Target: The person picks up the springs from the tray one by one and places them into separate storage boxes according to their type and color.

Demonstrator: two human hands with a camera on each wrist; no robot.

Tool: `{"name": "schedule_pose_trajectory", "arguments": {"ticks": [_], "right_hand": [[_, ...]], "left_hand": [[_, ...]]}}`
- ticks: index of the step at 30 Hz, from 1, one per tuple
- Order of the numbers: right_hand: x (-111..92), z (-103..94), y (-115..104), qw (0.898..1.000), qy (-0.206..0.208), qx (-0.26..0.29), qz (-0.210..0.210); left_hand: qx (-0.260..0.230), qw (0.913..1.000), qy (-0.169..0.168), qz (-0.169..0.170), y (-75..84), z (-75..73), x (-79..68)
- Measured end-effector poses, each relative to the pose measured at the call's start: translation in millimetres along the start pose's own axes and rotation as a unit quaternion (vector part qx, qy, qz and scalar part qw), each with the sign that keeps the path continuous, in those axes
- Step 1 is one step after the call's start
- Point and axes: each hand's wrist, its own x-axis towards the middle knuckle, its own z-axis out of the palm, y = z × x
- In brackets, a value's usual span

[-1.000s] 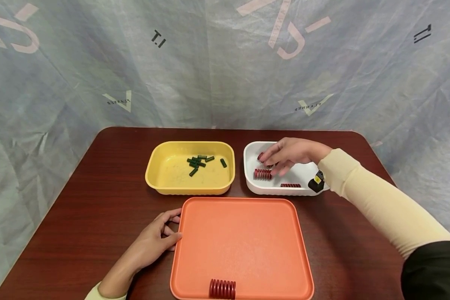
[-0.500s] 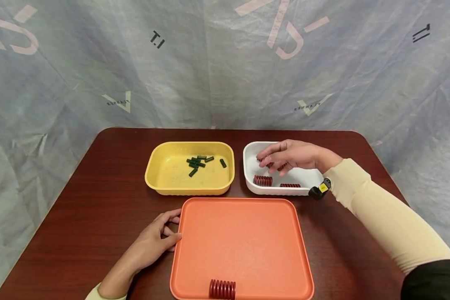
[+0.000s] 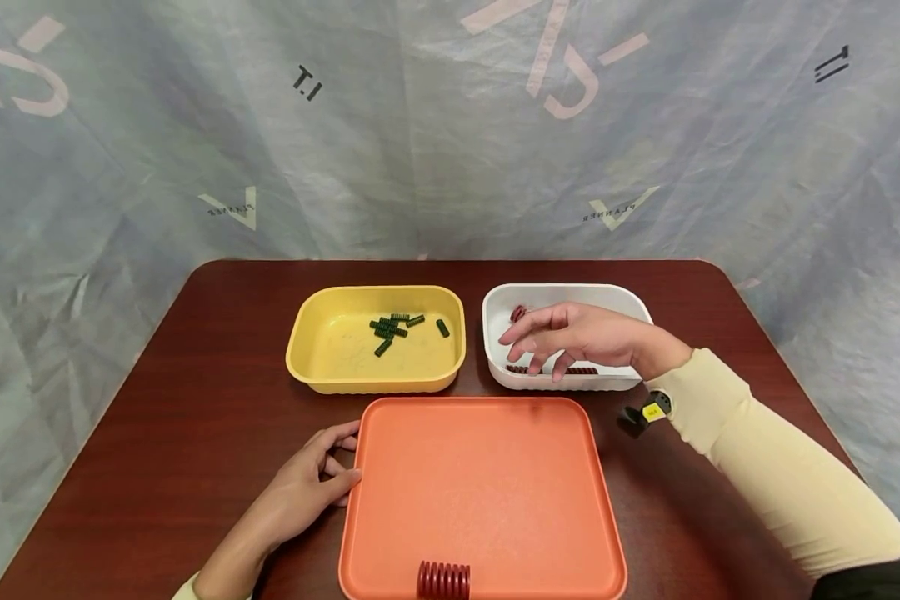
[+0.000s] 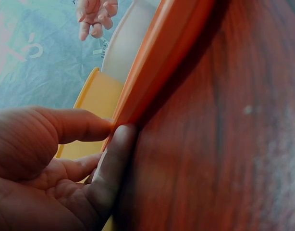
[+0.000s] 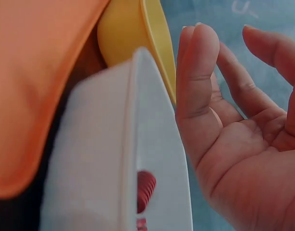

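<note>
On the left edge of the orange tray (image 3: 480,492), my left hand (image 3: 300,483) pinches the rim. In the left wrist view, the thumb lies on one side of the tray's rim and a finger (image 4: 119,144) on the other. A large red coil spring (image 3: 444,579) lies by the tray's near edge. My right hand (image 3: 570,337) hovers over the white bin (image 3: 596,293), its fingers spread, loosely bent and holding nothing. Several red springs (image 3: 582,371) lie in that bin, partly hidden by the hand and the near wall. One red spring (image 5: 146,190) shows in the right wrist view.
Left of the white bin stands a yellow bin (image 3: 322,358) with several small green springs (image 3: 387,327). Both bins sit behind the tray on the dark red-brown table (image 3: 165,433). A grey printed cloth (image 3: 420,150) hangs behind the table.
My right hand has come up and nearer from deep in the white bin, uncovering a red spring at the back. My left hand keeps its hold on the tray. The head view has shifted slightly.
</note>
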Motion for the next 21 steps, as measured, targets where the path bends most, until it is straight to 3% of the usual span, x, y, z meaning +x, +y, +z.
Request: {"name": "schedule_pose_trajectory", "arguments": {"ticks": [13, 21], "right_hand": [[-3.2, 37.8, 12.0, 0.999, -0.046, 0.017, -0.018], [1.6, 64.4, 31.5, 0.995, -0.093, 0.041, 0.004]], "left_hand": [[-0.012, 0.9999, -0.006, -0.001, -0.8, 0.2, -0.1], [-0.003, 1.0, -0.008, 0.005, 0.4, -0.3, -0.4]]}}
